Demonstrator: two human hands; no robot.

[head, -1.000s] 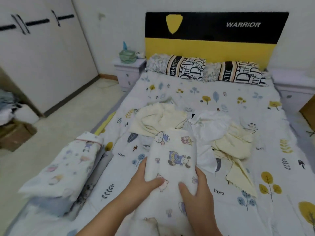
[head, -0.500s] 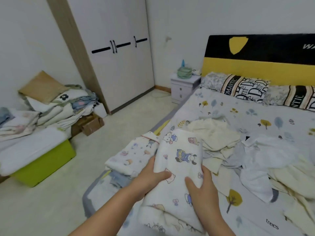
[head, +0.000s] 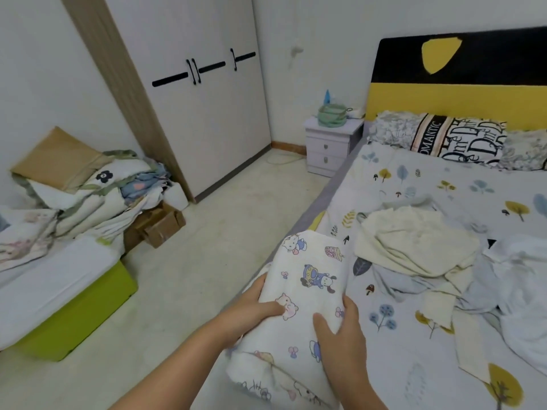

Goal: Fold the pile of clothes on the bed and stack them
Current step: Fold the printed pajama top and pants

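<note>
Between my two hands, a folded cartoon-print garment (head: 307, 294) is held up over the near left edge of the bed (head: 414, 335). My left hand (head: 251, 309) grips its left side with the thumb curled on top; my right hand (head: 340, 335) clasps the right side, thumb pressed onto the print. One item, then, looks folded and, by my judgement, ready to be stacked; no finished stack shows in this view, so I cannot say how many are done. Unfolded work remains on the bed: one cream garment (head: 414, 241) crumpled just beyond the folded piece, one white garment (head: 521, 261) heaped to its right, and one further cream piece (head: 467, 335) trailing towards me. Two patterned pillows (head: 455, 140) lie at the headboard.
</note>
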